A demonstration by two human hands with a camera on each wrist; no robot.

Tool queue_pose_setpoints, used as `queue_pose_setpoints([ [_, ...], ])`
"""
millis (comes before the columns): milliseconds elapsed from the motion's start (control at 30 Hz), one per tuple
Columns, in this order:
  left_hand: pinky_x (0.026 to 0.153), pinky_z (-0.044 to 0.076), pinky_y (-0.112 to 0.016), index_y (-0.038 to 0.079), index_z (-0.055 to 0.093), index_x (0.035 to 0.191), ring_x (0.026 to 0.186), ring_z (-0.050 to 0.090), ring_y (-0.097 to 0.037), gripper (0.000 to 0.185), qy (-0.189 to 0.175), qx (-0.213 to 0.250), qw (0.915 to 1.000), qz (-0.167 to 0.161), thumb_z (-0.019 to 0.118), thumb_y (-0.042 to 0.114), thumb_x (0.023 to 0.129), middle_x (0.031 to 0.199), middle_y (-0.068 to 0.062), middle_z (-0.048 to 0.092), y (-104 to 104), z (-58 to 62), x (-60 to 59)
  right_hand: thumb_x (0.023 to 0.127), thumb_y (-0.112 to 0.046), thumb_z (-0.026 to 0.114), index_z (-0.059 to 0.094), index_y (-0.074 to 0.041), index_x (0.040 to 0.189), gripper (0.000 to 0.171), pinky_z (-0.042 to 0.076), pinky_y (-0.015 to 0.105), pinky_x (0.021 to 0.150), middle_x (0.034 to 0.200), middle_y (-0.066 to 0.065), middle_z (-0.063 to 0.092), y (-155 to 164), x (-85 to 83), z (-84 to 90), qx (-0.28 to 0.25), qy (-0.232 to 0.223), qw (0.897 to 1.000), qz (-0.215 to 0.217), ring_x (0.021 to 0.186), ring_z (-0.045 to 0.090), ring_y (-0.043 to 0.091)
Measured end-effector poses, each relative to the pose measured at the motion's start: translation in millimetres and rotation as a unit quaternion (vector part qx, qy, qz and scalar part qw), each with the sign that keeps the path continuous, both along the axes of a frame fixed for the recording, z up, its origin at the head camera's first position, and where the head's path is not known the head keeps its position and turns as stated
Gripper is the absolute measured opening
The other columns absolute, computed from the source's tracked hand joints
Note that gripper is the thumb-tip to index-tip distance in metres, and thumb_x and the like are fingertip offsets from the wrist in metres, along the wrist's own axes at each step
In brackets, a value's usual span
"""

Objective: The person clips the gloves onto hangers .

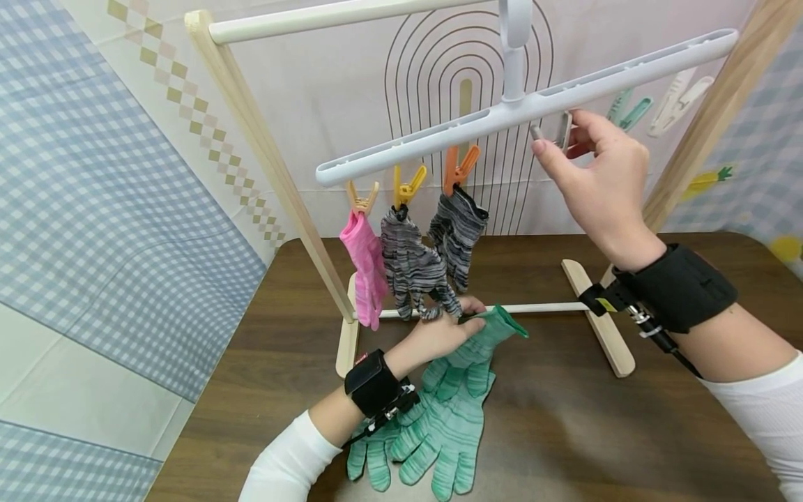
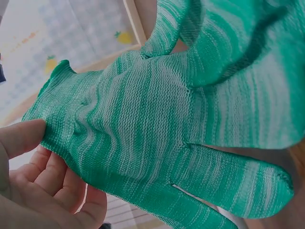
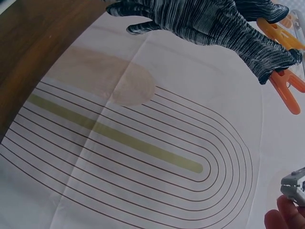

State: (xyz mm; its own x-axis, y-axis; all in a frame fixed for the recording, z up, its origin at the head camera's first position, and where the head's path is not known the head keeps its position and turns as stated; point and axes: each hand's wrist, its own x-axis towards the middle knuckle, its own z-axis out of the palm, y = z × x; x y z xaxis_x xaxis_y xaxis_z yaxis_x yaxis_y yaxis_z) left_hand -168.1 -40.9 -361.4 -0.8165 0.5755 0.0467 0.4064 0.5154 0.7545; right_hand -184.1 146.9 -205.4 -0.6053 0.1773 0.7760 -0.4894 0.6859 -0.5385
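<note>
My left hand (image 1: 439, 336) pinches a green striped knit glove (image 2: 138, 109) near its cuff, with the thumb on one side and the fingers beneath, in the left wrist view. In the head view that glove is held over more green gloves (image 1: 445, 439) lying on the table. Higher up, my right hand (image 1: 605, 171) grips a grey clothespin (image 1: 566, 131) between thumb and fingers, just under the white hanger (image 1: 452, 132). Only the tip of this clothespin and some fingertips show at the right wrist view's edge.
Left on the hanger, a pink glove (image 1: 364, 268) and two black-and-grey gloves (image 1: 410, 258) hang from tan, yellow and orange clothespins (image 1: 463, 169). Teal (image 1: 632, 111) and white clothespins (image 1: 680, 104) hang at right. A wooden rack (image 1: 270, 167) stands on the brown table (image 1: 564, 432).
</note>
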Motion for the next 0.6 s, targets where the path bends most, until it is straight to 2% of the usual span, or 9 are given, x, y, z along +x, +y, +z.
queue_pose_setpoints([
  [200, 0.077, 0.040, -0.018, 0.011, 0.055, 0.104, 0.093, 0.052, -0.010, 0.016, -0.002, 0.043, 0.9988, -0.024, 0.049, 0.017, 0.091, 0.104, -0.002, 0.057, 3.5, 4.0, 5.5, 0.079, -0.029, 0.062, 0.062, -0.004, 0.106, 0.036, 0.028, 0.012, 0.066, 0.078, -0.007, 0.052, 0.4, -0.2, 0.2, 0.001, 0.005, 1.000, 0.003, 0.071, 0.042, -0.012],
  [367, 0.080, 0.040, -0.018, 0.009, 0.055, 0.104, 0.095, 0.052, -0.010, 0.016, 0.014, 0.065, 0.9973, -0.030, 0.049, 0.016, 0.091, 0.104, -0.003, 0.058, 5.8, 7.2, 7.6, 0.079, -0.029, 0.062, 0.062, -0.005, 0.107, 0.037, 0.028, 0.012, 0.068, 0.078, -0.009, 0.051, 0.2, -0.1, 0.6, -0.001, 0.007, 1.000, 0.004, 0.071, 0.042, -0.012],
  [600, 0.082, 0.041, -0.019, 0.010, 0.055, 0.105, 0.098, 0.053, -0.011, 0.017, 0.013, 0.084, 0.9962, -0.019, 0.049, 0.016, 0.090, 0.106, -0.003, 0.058, 9.8, 12.9, 8.9, 0.080, -0.028, 0.062, 0.062, -0.004, 0.108, 0.037, 0.028, 0.012, 0.067, 0.080, 0.006, 0.059, 0.4, 0.6, -0.5, 0.002, 0.010, 1.000, 0.003, 0.071, 0.042, -0.013],
])
